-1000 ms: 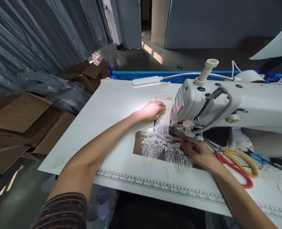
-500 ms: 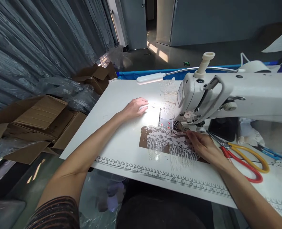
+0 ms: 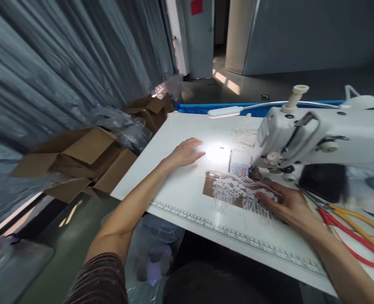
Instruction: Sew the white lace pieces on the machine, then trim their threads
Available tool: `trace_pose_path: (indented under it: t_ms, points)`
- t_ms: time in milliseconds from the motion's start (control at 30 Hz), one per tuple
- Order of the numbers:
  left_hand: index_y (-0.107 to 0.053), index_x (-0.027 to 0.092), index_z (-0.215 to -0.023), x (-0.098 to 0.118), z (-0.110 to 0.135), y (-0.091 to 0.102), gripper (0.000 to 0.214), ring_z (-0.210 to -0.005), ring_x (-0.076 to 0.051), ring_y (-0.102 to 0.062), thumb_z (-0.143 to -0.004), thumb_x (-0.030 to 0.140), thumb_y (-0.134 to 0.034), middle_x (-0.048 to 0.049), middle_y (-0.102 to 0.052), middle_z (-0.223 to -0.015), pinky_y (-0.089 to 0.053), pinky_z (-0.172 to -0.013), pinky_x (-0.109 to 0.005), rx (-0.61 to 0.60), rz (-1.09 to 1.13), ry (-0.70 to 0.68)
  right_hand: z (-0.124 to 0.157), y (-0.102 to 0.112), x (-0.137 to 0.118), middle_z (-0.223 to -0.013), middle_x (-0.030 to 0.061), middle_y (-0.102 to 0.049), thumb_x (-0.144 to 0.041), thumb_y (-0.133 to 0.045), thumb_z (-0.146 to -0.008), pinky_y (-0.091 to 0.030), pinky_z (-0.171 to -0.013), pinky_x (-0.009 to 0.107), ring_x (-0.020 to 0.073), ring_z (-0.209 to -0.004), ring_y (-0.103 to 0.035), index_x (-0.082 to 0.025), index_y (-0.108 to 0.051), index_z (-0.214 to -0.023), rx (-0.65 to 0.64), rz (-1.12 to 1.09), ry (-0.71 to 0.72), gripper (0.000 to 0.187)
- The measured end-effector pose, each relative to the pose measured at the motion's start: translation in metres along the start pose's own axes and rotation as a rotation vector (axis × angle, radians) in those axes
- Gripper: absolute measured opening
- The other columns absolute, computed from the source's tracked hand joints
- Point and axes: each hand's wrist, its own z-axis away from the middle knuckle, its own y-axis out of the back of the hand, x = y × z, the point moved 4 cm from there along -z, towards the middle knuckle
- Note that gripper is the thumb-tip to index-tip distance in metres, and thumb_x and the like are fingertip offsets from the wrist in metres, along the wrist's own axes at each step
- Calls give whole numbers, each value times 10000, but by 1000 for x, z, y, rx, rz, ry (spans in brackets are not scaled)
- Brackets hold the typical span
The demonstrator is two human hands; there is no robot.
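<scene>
A brown fabric piece with white lace fringe (image 3: 234, 190) lies on the white table (image 3: 180, 185) in front of the white sewing machine (image 3: 316, 135). My right hand (image 3: 285, 202) lies flat on the lace's right end, fingers stretched toward the needle area. My left hand (image 3: 187, 152) rests on the bare table to the left of the machine, under the lamp's bright spot, fingers slightly curled and holding nothing that I can see.
A gooseneck lamp (image 3: 225, 111) hangs over the table's back. Red and yellow scissors (image 3: 354, 228) lie right of my right hand. A ruler strip (image 3: 237, 234) runs along the table's front edge. Cardboard boxes (image 3: 79, 160) and plastic bags stand on the floor at left.
My left hand has left the lace behind the needle and slid left onto bare table. My head has turned left, shifting the view. My right hand stays on the lace.
</scene>
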Motion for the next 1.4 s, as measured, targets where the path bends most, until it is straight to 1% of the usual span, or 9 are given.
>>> trace_pose_path:
  t_ms: [133, 233, 300, 467, 667, 1033, 1200, 1233, 1400]
  points:
    - [-645, 105, -1129, -75, 22, 27, 372, -1211, -305, -545, -968, 377, -449, -163, -622, -1220, -405, -1048, -414, 112, -189, 421, 1, -12, -2, -1000, 84, -752, -602, -511, -878, -558, -634, 371, 315, -843, -712, -237, -666, -1208, 25, 192, 57, 516]
    - [-685, 108, -978, -102, 45, 27, 392, -1139, -321, -577, -955, 413, -440, -169, -640, -1148, -437, -1003, -426, 120, -205, 492, 4, -23, -19, -1072, 130, -710, -525, -422, -929, -513, -501, 365, 287, -704, -688, -199, -606, -1277, 38, 442, 178, 512]
    - [-667, 126, -1066, -108, 56, 23, 399, -1212, -311, -523, -923, 453, -488, -146, -590, -1256, -378, -1080, -420, 147, -198, 468, 5, -30, -36, -1157, 178, -656, -423, -384, -952, -520, -534, 374, 291, -775, -671, -149, -591, -1273, 97, 582, 242, 470]
    - [-614, 140, -1202, -115, 68, 18, 484, -1200, -303, -499, -905, 488, -457, -130, -561, -1267, -369, -1088, -437, 189, -165, 378, 0, -58, -84, -1175, 177, -635, -233, -424, -936, -497, -864, 520, 350, -1098, -561, -156, -625, -1198, 146, 618, 446, 339]
    - [-601, 136, -1207, -109, 67, 21, 500, -1186, -351, -503, -926, 477, -365, -169, -526, -1334, -414, -1009, -499, 80, -273, 306, -23, -97, -117, -1172, 154, -636, -171, -433, -936, -487, -893, 507, 317, -1106, -543, -183, -578, -1251, 28, 386, 501, 348]
    - [-566, 209, -784, -111, 67, 38, 243, -813, -274, -611, -895, 392, -452, -82, -635, -842, -440, -667, -342, 156, -181, 462, -70, -139, -148, -1260, 114, -609, -271, -404, -980, -408, -1016, 489, 270, -1184, -491, -172, -566, -1278, -163, 240, 586, 353]
    - [-539, 203, -735, -119, 76, 51, 263, -689, -162, -562, -770, 444, -638, -4, -581, -685, -399, -630, -246, 615, 497, 580, -77, -143, -142, -1334, 181, -549, -290, -411, -977, -378, -1039, 564, 326, -1267, -441, -146, -509, -1362, -36, 218, 526, 423]
    - [-547, 200, -755, -119, 76, 49, 297, -677, -145, -556, -717, 455, -694, 6, -579, -686, -397, -620, -233, 643, 752, 559, -76, -142, -139, -1341, 184, -538, -279, -412, -974, -386, -1027, 581, 333, -1268, -444, -167, -517, -1358, -8, 186, 524, 413]
    - [-647, 156, -866, -95, 74, 49, 447, -619, -122, -567, -620, 509, -768, -27, -637, -732, -440, -577, -234, 515, 934, 520, -74, -118, -134, -1350, 149, -505, -246, -415, -952, -482, -949, 545, 300, -1228, -494, -243, -560, -1323, 132, -192, 502, 398]
